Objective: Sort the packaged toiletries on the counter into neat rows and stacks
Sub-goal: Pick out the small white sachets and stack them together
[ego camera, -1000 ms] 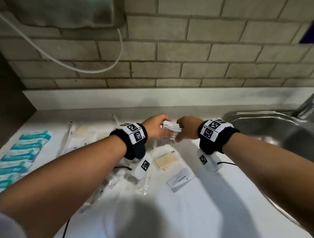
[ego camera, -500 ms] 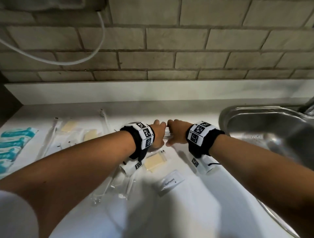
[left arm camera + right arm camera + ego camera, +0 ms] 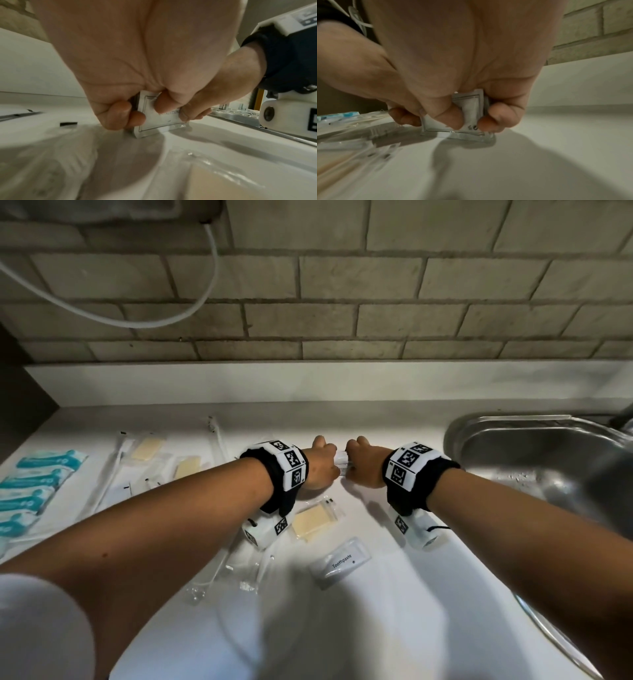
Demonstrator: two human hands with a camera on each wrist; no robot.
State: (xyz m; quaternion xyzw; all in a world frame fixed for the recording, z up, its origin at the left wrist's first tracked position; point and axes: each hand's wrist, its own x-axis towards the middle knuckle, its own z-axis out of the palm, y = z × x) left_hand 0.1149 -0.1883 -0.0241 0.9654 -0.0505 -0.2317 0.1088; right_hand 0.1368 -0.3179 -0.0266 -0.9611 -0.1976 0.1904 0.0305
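A stack of small white sachets (image 3: 341, 463) stands on edge on the white counter (image 3: 376, 611) near the back wall. My left hand (image 3: 320, 465) grips its left end and my right hand (image 3: 363, 465) grips its right end. In the left wrist view the thumb and curled fingers pinch the sachet stack (image 3: 161, 121), whose lower edge touches the counter. The right wrist view shows the same sachet stack (image 3: 471, 115) pinched between thumb and fingers. A single sachet marked Toothpaste (image 3: 340, 562) lies flat nearer to me.
A steel sink (image 3: 534, 460) sits at the right. Teal wrapped packets (image 3: 37, 484) lie in a row at the far left. Clear bags with beige pads (image 3: 313, 522) and wrapped toothbrushes (image 3: 113, 474) lie left of my hands. A white cable (image 3: 144, 316) hangs on the brick wall.
Both hands have lowered the sachet stack from above the counter down onto it, further back toward the wall. My head has moved closer and to the right.
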